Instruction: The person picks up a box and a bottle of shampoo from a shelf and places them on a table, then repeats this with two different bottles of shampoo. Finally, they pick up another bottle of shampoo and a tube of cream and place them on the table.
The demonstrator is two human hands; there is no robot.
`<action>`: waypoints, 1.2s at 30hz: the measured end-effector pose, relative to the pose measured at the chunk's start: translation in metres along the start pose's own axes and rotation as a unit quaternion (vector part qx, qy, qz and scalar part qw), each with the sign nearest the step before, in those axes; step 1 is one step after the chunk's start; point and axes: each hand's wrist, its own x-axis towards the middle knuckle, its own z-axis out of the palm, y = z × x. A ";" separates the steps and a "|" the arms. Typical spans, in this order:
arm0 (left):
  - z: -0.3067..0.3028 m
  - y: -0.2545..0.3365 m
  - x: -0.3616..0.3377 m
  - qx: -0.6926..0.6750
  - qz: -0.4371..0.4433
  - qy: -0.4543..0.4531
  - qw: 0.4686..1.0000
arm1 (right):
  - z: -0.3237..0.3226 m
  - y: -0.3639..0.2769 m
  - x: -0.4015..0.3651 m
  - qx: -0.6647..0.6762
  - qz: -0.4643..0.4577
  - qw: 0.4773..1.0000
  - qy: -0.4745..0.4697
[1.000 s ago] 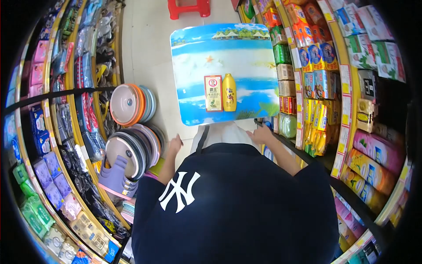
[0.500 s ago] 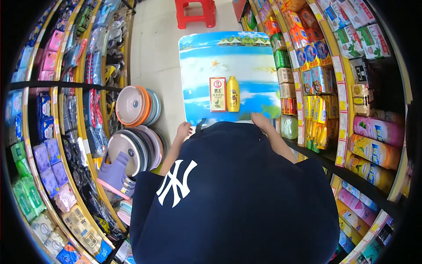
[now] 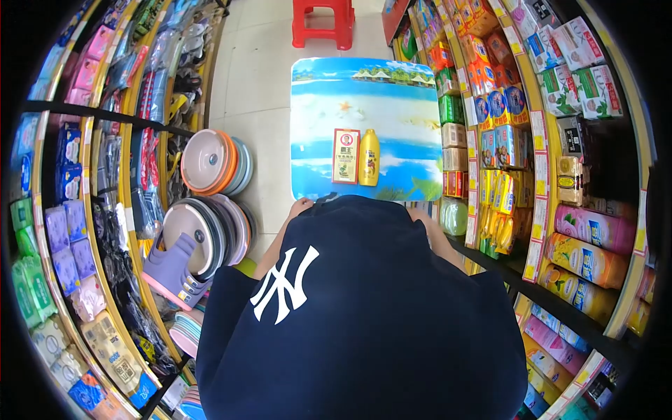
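A small table (image 3: 318, 112) with a beach picture on its top stands in front of me. On it a red-edged cream box (image 3: 346, 156) lies beside a yellow bottle (image 3: 369, 158), near the table's front edge. My left hand (image 3: 302, 206) is just below the table's front left corner, small and partly hidden by the dark shirt, so its fingers are unclear. Of my right hand (image 3: 418, 213) only a bit shows past the shirt, close to the front edge on the right; its fingers are hidden.
A red stool (image 3: 323, 24) stands beyond the table. Stacked basins (image 3: 205, 161) and a purple-grey plastic stool (image 3: 171, 264) are on the left, by shelves of packaged goods. Shelves on the right hold soaps and bottles (image 3: 586, 259).
Both hands have drawn in towards the body and show less; the right hand no longer shows on the table's edge. The view has shifted slightly. The box and bottle keep their places on the table.
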 end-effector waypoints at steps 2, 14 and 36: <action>-0.007 -0.025 0.007 0.040 0.009 0.001 0.999 | 0.012 -0.001 -0.013 -0.045 -0.018 0.998 -0.028; -0.017 0.005 -0.022 0.007 -0.028 0.002 1.000 | -0.026 -0.049 -0.001 0.139 0.214 0.967 -0.027; -0.022 0.049 -0.039 0.027 -0.012 -0.014 0.999 | -0.027 -0.047 0.000 0.147 0.208 0.967 0.026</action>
